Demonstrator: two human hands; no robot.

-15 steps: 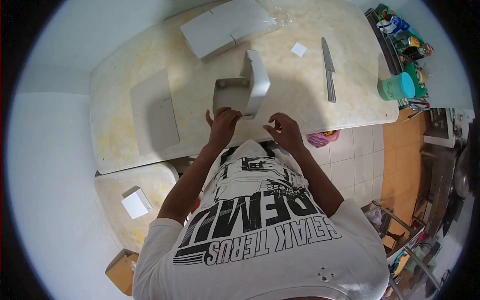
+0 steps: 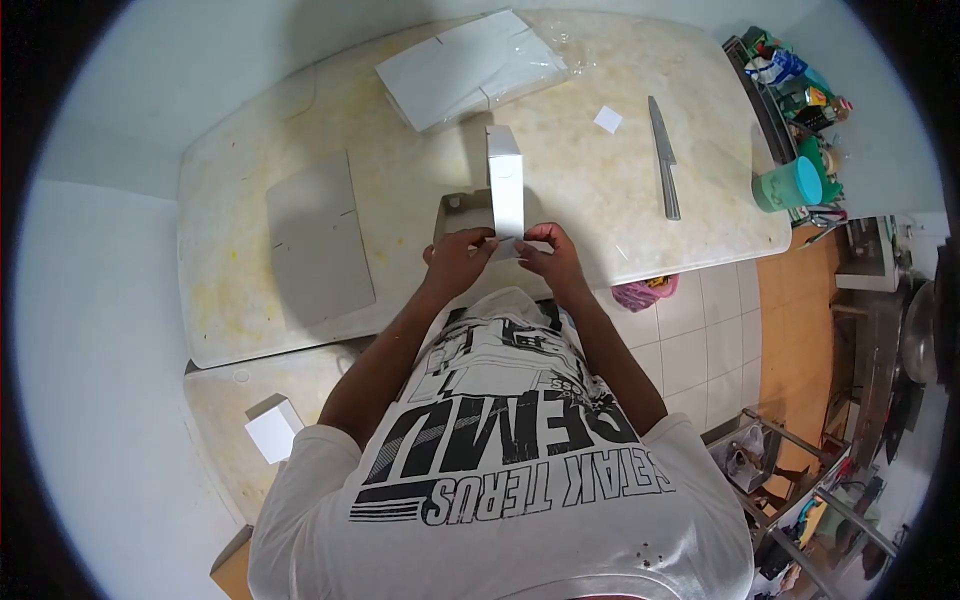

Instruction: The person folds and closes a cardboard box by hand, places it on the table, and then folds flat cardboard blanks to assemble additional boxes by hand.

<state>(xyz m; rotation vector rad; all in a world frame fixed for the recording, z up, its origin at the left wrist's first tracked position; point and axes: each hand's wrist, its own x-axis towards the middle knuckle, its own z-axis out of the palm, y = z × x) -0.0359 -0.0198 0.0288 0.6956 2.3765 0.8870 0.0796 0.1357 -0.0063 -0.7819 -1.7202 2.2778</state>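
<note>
Fingers of left hand and right hand pinch the cardboard box's near flap

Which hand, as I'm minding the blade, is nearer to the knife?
Right. The right hand, at the white box's near edge, is left and short of the knife; the left hand, at the same edge, is farther left.

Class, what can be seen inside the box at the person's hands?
Inside the box, only bare grey card shows. The upright white flap covers the right side, and the left hand hides part of the near side.
</note>
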